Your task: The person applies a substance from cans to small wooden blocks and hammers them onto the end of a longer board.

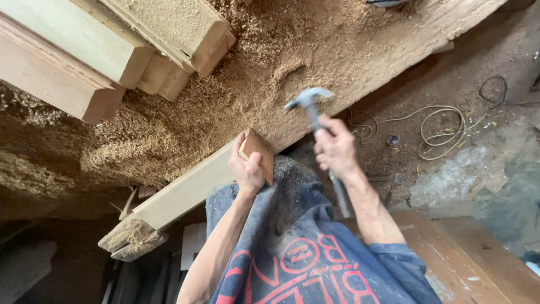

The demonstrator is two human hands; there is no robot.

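Left hand [247, 169] has its grip closed around a small wood block [257, 155], pressed against the edge of the worktop [360, 62] next to a long plank [188, 191]. A nail [258, 131] sticks up from the block's top corner, most of the shank showing as far as I can tell, so driving looks barely begun and most is left to do. Right hand [336, 149] has its grip closed on the handle of a claw hammer [308, 98], head raised above and right of the block, not touching the nail. Sawdust [185, 118] covers the worktop beyond the block. Stacked timber pieces [112, 45] sit far up-left of the block. Loose cable [444, 132] on the floor, right of the block.
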